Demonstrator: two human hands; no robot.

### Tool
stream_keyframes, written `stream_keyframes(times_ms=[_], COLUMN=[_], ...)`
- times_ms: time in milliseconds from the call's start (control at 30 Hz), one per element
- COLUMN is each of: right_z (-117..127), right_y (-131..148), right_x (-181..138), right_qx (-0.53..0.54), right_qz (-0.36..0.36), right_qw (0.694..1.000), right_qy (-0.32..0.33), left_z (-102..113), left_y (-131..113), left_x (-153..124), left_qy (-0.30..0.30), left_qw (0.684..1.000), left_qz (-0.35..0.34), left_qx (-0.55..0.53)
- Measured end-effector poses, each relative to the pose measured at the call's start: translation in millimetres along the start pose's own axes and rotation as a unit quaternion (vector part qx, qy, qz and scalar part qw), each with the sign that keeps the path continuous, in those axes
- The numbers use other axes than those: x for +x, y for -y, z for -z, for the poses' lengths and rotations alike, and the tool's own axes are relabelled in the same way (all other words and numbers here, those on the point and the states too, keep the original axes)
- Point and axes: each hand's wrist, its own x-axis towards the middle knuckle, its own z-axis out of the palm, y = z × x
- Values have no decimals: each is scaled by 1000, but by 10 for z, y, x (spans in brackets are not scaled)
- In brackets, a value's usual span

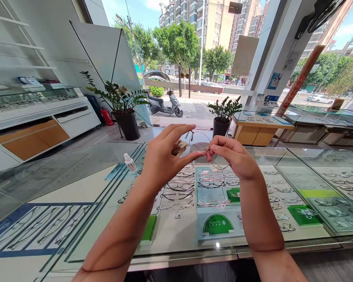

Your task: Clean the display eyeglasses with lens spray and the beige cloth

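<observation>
Above the glass counter, a pair of thin round metal-rimmed eyeglasses (220, 167) is held tilted between both hands. My right hand (238, 158) pinches the frame near its bridge with thumb and fingers. Thumb and index finger of my left hand (164, 152) curve around the farther round lens, the thumb tip meeting the frame beside the right fingers. A pale beige thing (181, 145), perhaps a folded cloth, shows inside the left palm; its kind is unclear. Under the hands, rows of eyeglasses (178, 194) lie in the display case (176, 243).
A small white bottle (130, 163) stands on the counter glass, left of my left forearm. Green display blocks (217, 225) sit inside the case. Beyond are two potted plants (128, 121), a fire extinguisher (106, 116) and glass doors, with a scooter (166, 105) outside.
</observation>
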Motion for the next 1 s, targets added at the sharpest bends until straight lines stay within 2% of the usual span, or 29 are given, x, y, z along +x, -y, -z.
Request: stream_keyframes(times_ms=[133,233,300,367,433,533,733,1000], right_z=[-84,-151,-186,-213,-237,-274,-350,-368], right_y=[94,115,97,66,37,10,-10,65], right_x=[-67,-105,-117,-118,-111,-97,-95,-122], right_qx=[-71,-146,-212,-281,-338,-391,-429,-423], right_qz=[25,68,121,171,202,225,252,248], right_qw=[997,981,952,910,872,839,799,800], right_qy=[-34,-104,-184,-253,-290,-305,-336,-345], left_z=[13,7,1,-1,4,20,62,121], left_y=[-17,17,44,61,65,47,-38,-92], left_x=[-25,-35,-33,-27,-21,-18,-22,-17], left_qy=[-11,-40,-87,-138,-173,-187,-169,-142], left_qw=[1000,999,996,989,982,976,974,974], left_qz=[7,15,29,50,76,108,147,175], left_qx=[-13,-16,-6,11,20,18,12,26])
